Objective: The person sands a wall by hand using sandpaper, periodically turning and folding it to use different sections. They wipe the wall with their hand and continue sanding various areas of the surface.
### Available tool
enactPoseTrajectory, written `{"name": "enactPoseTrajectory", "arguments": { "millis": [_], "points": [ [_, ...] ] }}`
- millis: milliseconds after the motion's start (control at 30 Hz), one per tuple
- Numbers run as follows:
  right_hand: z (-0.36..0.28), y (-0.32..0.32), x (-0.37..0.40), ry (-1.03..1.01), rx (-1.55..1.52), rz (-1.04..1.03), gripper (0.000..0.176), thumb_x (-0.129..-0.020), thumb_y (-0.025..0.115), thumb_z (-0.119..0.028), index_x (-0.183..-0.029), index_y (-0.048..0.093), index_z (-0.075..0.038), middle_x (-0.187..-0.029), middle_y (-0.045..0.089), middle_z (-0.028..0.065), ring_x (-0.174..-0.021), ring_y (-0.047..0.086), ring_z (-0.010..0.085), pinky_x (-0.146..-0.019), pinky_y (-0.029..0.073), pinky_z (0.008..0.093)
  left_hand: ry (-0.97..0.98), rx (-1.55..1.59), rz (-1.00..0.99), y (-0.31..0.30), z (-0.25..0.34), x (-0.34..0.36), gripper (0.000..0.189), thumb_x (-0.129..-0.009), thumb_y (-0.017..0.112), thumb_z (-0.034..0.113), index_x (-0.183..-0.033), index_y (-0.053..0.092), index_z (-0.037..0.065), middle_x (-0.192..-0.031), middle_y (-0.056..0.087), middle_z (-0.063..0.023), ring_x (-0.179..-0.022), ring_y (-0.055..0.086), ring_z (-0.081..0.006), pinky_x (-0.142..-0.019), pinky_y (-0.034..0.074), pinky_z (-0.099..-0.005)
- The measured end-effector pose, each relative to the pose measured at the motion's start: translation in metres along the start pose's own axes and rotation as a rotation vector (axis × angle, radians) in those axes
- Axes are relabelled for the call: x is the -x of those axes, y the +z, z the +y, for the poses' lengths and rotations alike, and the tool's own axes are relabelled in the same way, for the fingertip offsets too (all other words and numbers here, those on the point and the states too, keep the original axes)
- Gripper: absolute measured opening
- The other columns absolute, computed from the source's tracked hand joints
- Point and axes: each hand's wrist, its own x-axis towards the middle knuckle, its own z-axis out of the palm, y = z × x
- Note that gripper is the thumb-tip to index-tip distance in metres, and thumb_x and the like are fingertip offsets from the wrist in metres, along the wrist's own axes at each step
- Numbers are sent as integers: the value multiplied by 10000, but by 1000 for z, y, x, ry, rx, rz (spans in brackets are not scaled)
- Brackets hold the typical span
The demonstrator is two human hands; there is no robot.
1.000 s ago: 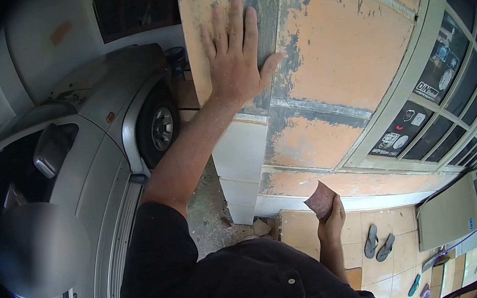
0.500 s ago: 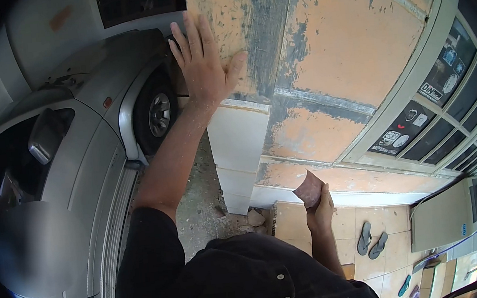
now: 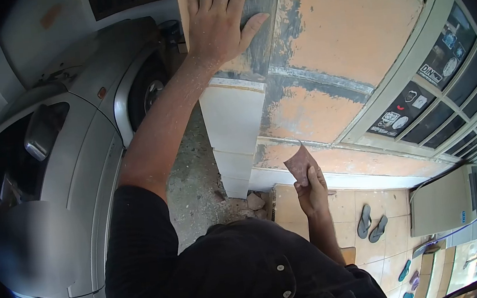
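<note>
Scraped wall (image 3: 353,26) ahead, orange paint worn to grey in patches, raised strips (image 3: 324,80) running across it. My left hand (image 3: 217,32) is up high, open, fingers spread, palm to the narrower corner face (image 3: 258,59) of the wall; looks laid flat, fingertips near the top of view. It holds nothing that I can see. White specks on my left forearm (image 3: 178,97). My right hand (image 3: 312,190) is lower, thumb and fingers pinching a reddish-brown sheet (image 3: 297,165), sandpaper by the look of it. Sheet is bent, one corner pointing up, in front of the wall's bottom band; contact with the wall, can't tell.

Below my left hand: white tiled base (image 3: 232,117) of the corner. Near its foot, broken stones (image 3: 254,201) on rough grey ground (image 3: 192,180). Below the wall and around my right arm, beige floor tiles (image 3: 344,213). Right of that hand, a pair of grey flip-flops (image 3: 371,225), then teal slippers (image 3: 404,271) farther off. Right of the wall: gridded window (image 3: 446,130) with stickers (image 3: 432,74), pale boxy appliance (image 3: 442,203) under it. Left side: silver car (image 3: 86,165), front wheel (image 3: 148,94) partly behind my arm, side mirror (image 3: 39,135) out. Blurred round patch over its door. My shirt (image 3: 229,278) is black, buttoned.
</note>
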Motion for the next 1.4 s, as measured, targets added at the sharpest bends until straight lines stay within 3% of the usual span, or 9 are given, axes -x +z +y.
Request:
{"name": "enactPoseTrajectory", "arguments": {
  "millis": [133, 200, 433, 667, 767, 1033, 1167, 1233, 1400],
  "points": [
    [-31, 36, 5, -7, -47, -71, 351, -1102, 528, -269, -1401, 564, -89, -1210, 704, 37, -959, 719, 109, -713, 634, 251, 51, 66, -72, 25, 24, 92, 722, -1027, 563, 434, -1582, 380, 9, -1679, 259, -254, -1551, 174, -508, -1200, 126, -694],
    [-43, 60, 9, -30, -88, -117, 332, -1104, 522, -252, -1378, 569, -71, -1206, 706, 66, -978, 734, 140, -731, 660, 276, -164, 331, -92, 5, 58, 128, 525, -1073, 498, 456, -1487, 567, 141, -1621, 429, -164, -1517, 342, -427, -1208, 204, -640],
    [-35, 101, 11, -195, 117, -317, 326, -1084, 568, -195, -1361, 579, -24, -1149, 728, 95, -924, 741, 155, -602, 649, 276, -1198, 1893, -422, -72, 148, 189, 496, -1138, 421, 342, -1201, 690, -69, -1111, 739, -131, -1107, 657, -177, -989, 491, -360],
    [-2, 116, 8, -92, -85, -434, 385, -1100, 537, -251, -1374, 572, 16, -1200, 714, 149, -984, 738, 205, -687, 650, 331, -1118, 1406, -572, -91, 117, 184, 442, -1105, 542, 362, -1088, 725, -39, -997, 735, -48, -882, 643, -70, -776, 511, -252],
    [7, 132, 13, -131, -112, -528, 395, -1109, 511, -278, -1360, 578, 20, -1222, 700, 160, -1045, 728, 255, -787, 644, 372, -1344, 1487, -332, -98, 112, 181, 394, -1081, 604, 336, -1072, 733, -36, -958, 736, -39, -838, 639, -59, -742, 508, -238],
    [50, 172, 6, -371, 322, -289, 337, -1071, 621, -274, -869, 719, -21, -707, 680, 74, -692, 676, 167, -676, 549, 297, -1402, 1398, -154, -126, 66, 180, 355, -1086, 586, 271, -1243, 640, -43, -990, 725, -62, -869, 621, -56, -771, 491, -229],
    [62, 206, 9, -221, 84, -226, 344, -1079, 602, -304, -851, 674, -56, -650, 595, 28, -653, 654, 160, -636, 528, 306, -1046, 1300, 9, -133, 28, 212, 363, -1037, 558, 165, -1368, 549, 14, -1036, 690, -106, -908, 624, -162, -868, 485, -322],
    [67, 220, 15, -139, -34, -170, 348, -1082, 595, -319, -855, 666, -65, -639, 575, 19, -638, 648, 162, -629, 527, 311, -289, 753, 105, -132, 7, 226, 358, -956, 593, 106, -1307, 603, 36, -1095, 661, -154, -1040, 601, -244, -917, 475, -401],
    [76, 235, 20, -76, -26, -211, 337, -1087, 577, -344, -905, 668, -76, -667, 592, 21, -631, 649, 169, -630, 535, 305, -129, 521, -172, -146, 3, 213, 319, -812, 802, 125, -1113, 772, 223, -1146, 696, 2, -1219, 613, -271, -1182, 295, -595]
  ]
}}
